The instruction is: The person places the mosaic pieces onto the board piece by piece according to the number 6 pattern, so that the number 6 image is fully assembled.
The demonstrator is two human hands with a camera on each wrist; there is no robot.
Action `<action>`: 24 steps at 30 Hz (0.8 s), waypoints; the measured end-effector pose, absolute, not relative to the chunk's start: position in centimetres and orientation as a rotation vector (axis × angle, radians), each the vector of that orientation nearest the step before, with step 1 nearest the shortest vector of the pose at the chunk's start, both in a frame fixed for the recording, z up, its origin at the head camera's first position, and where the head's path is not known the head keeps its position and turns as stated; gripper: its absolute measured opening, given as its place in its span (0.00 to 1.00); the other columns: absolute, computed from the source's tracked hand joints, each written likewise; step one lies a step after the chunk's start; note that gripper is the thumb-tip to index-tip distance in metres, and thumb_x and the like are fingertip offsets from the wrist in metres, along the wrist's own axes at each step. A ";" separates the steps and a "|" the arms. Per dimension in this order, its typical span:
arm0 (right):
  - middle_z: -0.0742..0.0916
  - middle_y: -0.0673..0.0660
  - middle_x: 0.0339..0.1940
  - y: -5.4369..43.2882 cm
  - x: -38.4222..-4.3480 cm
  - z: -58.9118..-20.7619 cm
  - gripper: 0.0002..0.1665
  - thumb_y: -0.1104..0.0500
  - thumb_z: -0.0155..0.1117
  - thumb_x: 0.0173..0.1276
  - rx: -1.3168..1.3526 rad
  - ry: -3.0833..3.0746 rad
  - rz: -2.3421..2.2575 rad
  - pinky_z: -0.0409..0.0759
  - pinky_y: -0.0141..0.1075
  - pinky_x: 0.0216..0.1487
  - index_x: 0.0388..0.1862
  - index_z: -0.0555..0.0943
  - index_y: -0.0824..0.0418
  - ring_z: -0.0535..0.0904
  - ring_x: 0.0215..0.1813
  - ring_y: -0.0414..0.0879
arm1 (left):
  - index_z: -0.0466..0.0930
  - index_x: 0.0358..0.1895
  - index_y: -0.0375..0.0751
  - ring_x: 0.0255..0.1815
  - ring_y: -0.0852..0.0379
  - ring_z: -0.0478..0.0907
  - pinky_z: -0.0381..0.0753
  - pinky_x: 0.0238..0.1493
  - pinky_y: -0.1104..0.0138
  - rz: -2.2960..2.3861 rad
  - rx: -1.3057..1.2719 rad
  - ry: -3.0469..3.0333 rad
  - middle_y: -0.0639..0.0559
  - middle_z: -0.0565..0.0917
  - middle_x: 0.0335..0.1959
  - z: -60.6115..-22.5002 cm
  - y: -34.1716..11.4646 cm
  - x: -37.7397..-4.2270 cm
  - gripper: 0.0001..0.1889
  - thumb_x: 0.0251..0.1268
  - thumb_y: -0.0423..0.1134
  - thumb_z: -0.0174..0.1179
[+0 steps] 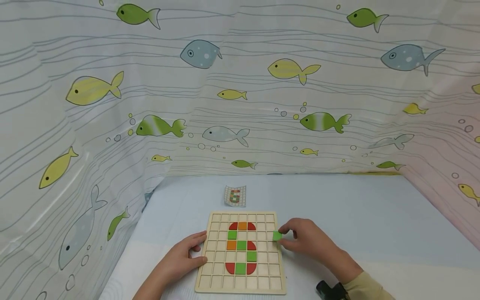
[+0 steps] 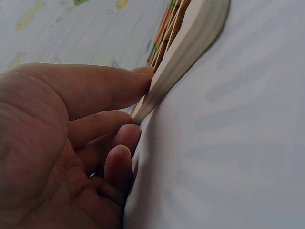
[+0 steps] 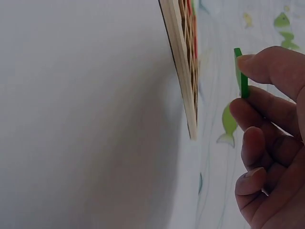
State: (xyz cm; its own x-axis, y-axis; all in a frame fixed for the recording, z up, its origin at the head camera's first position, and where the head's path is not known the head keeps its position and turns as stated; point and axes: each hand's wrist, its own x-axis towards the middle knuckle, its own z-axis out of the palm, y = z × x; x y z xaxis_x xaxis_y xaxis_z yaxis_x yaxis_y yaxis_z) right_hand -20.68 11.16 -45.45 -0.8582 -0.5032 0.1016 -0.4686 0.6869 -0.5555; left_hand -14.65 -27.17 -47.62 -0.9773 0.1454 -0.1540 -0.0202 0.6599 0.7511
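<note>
Pinched between my right hand's (image 1: 309, 237) thumb and fingers is a small green square tile (image 3: 241, 74). In the head view it overlaps the right edge of a wooden grid board (image 1: 265, 258); the right wrist view shows it raised above the board's level. My left hand (image 1: 183, 256) rests against the board's left edge, thumb and index fingertips on the wood (image 2: 164, 71), the other fingers bent beside it. Red quarter-round tiles (image 1: 251, 268), orange squares (image 1: 231, 245) and green squares (image 1: 241, 268) sit in the board's cells, forming an S-like or 5-like figure.
A small pattern card (image 1: 235, 202) with a similar coloured figure lies just behind the board. The table (image 1: 337, 200) has a pale cloth. Fish-printed curtains (image 1: 258, 121) hang behind and at both sides. A black strapped device (image 1: 330, 290) is at my right wrist.
</note>
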 end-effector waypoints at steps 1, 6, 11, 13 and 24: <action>0.84 0.38 0.36 10.8 -20.6 -45.4 0.12 0.53 0.75 0.59 -0.828 2.820 -0.902 0.73 0.31 0.30 0.42 0.88 0.50 0.71 0.30 0.36 | 0.75 0.68 0.42 0.48 0.57 0.71 0.70 0.42 0.69 1.211 0.101 2.675 0.60 0.71 0.69 -47.6 -27.2 -14.7 0.36 0.54 0.47 0.74; 0.84 0.39 0.36 9.1 -20.4 -45.4 0.11 0.52 0.75 0.59 -0.903 2.769 -0.900 0.75 0.33 0.35 0.41 0.88 0.51 0.75 0.33 0.38 | 0.75 0.68 0.42 0.48 0.57 0.71 0.70 0.42 0.69 1.212 0.110 2.677 0.60 0.70 0.70 -47.8 -27.3 -14.6 0.36 0.54 0.47 0.74; 0.85 0.39 0.35 7.5 -20.2 -45.4 0.13 0.50 0.75 0.59 -0.994 2.740 -0.879 0.77 0.35 0.42 0.41 0.88 0.52 0.78 0.39 0.38 | 0.74 0.68 0.42 0.49 0.58 0.72 0.70 0.43 0.69 1.210 0.111 2.680 0.60 0.71 0.69 -47.7 -27.3 -14.6 0.36 0.54 0.47 0.74; 0.84 0.39 0.35 6.8 -20.1 -45.3 0.12 0.50 0.75 0.59 -1.017 2.734 -0.860 0.77 0.35 0.43 0.40 0.88 0.52 0.78 0.39 0.37 | 0.74 0.68 0.42 0.49 0.58 0.72 0.71 0.43 0.69 1.212 0.112 2.681 0.60 0.71 0.69 -47.7 -27.3 -14.6 0.37 0.54 0.47 0.74; 0.84 0.39 0.36 3.3 -19.6 -45.5 0.10 0.50 0.73 0.62 -1.166 2.680 -0.773 0.76 0.30 0.42 0.39 0.89 0.51 0.77 0.38 0.34 | 0.75 0.68 0.43 0.48 0.57 0.72 0.71 0.41 0.69 1.206 0.104 2.685 0.61 0.71 0.69 -47.7 -27.2 -14.6 0.35 0.54 0.46 0.74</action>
State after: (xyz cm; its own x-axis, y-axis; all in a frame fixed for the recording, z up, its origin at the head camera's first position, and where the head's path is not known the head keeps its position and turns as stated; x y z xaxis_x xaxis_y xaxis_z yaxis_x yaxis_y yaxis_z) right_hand -19.61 3.33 -45.50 -0.6964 -0.7117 0.0920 -0.6514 0.5731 -0.4972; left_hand -14.65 -27.16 -47.66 -0.9784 0.1432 -0.1490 -0.0162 0.6653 0.7464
